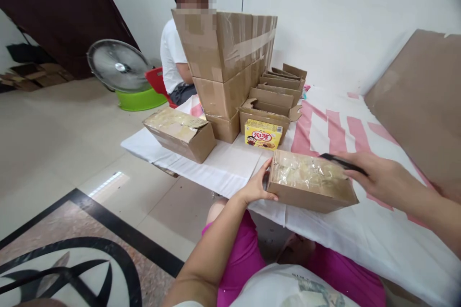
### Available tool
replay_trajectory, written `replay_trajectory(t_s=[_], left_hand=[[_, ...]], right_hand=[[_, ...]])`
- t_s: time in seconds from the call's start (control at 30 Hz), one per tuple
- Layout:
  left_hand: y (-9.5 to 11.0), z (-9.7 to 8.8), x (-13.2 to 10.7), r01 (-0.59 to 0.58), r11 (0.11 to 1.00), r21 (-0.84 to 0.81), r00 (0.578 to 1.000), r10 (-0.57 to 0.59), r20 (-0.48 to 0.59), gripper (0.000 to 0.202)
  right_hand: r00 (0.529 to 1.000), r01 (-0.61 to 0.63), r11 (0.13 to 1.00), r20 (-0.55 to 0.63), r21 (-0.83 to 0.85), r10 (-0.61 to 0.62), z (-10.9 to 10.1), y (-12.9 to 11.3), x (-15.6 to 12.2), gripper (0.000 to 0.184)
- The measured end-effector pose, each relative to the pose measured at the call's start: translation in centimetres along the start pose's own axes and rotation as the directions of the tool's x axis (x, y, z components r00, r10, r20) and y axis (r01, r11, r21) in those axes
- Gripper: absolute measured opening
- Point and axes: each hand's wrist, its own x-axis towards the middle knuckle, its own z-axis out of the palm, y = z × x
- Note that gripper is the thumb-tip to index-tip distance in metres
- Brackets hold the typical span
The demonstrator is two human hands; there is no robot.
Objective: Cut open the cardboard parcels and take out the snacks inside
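A taped cardboard box (309, 180) lies on the table in front of me, its top covered with shiny, wrinkled clear tape. My left hand (257, 186) grips the left end of this box, thumb at the near lower corner and fingers up along the end. Over the right end of its top, my right hand (376, 172) is closed around a slim black tool (344, 163) that looks like a box cutter. I cannot make out a blade. Just behind the box stands a yellow snack box (263, 135) with red lettering.
Another taped box (180, 133) lies at the table's left edge. Stacked cartons (223, 69) rise behind, beside a row of opened cartons (268, 103). A person (176, 53) sits beyond the stack. A fan (118, 67) stands left; a large cardboard sheet (418, 105) leans at right.
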Motion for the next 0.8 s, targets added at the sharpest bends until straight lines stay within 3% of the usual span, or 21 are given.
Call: replay_trajectory(t_s=[0.1, 0.3, 0.47, 0.8], left_hand=[[-0.2, 0.0, 0.0, -0.002, 1.0, 0.0, 1.0, 0.002, -0.002, 0.139], [-0.5, -0.1, 0.1, 0.008, 1.0, 0.022, 1.0, -0.008, -0.001, 0.138], [-0.5, 0.0, 0.1, -0.008, 1.0, -0.026, 1.0, 0.008, 0.0, 0.136], [-0.1, 0.3, 0.0, -0.009, 0.999, -0.039, 1.0, 0.007, -0.028, 0.133]], right_hand=[[0.967, 0.18, 0.976, 0.205, -0.123, -0.152, 0.0, -3.7, 3.8, 0.039], [0.88, 0.406, 0.891, 0.351, -0.205, -0.321, 0.5, -7.0, 8.4, 0.042], [0.844, 0.446, 0.854, 0.443, -0.269, -0.301, -0.4, -7.8, 9.1, 0.05], [0.8, 0.493, 0.826, 0.517, -0.275, -0.305, -0.8, -7.3, 8.1, 0.037]])
